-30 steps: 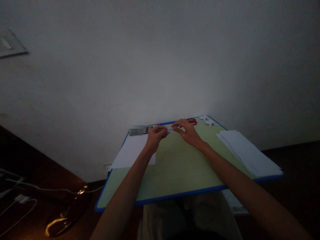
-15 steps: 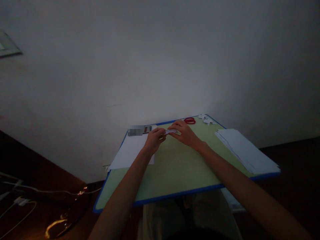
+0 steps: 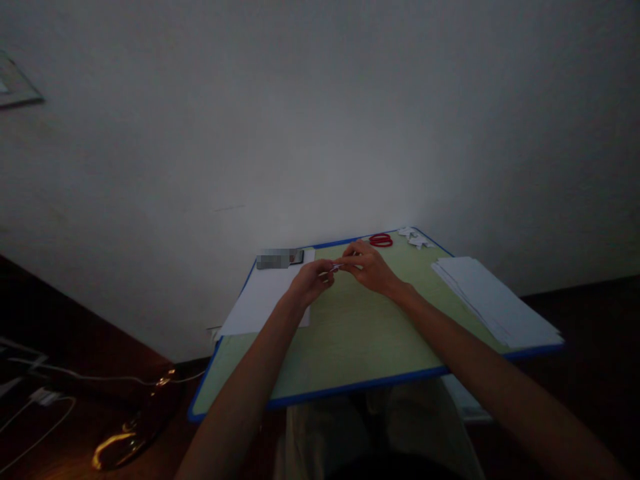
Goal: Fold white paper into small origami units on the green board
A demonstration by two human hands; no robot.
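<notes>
Plain white wall (image 3: 320,120) across the upper view. Below it, pale green rectangular tabletop with a blue rim (image 3: 350,390). Along its right edge, fanned stack of white paper sheets (image 3: 495,300), reaching to the near right corner. On the far left part, single white paper sheet (image 3: 260,300), hanging slightly over the left rim. Over the far middle of the tabletop, left hand (image 3: 310,283) and right hand (image 3: 373,268), fingertips meeting, forearms running back toward the camera. Left grip pressed together, thumb and forefinger pinching one end of a small folded piece of white paper (image 3: 338,267); right grip likewise closed, pinching the other end. Sits between the two hands, just above the green surface; cannot tell whether touching it. Beyond the right hand, near the far rim, red-handled scissors (image 3: 381,240), lying flat. At the far end of the single sheet, dark flat phone (image 3: 297,257). Right of the scissors, at the far corner, little heap of white paper scraps (image 3: 413,238).
</notes>
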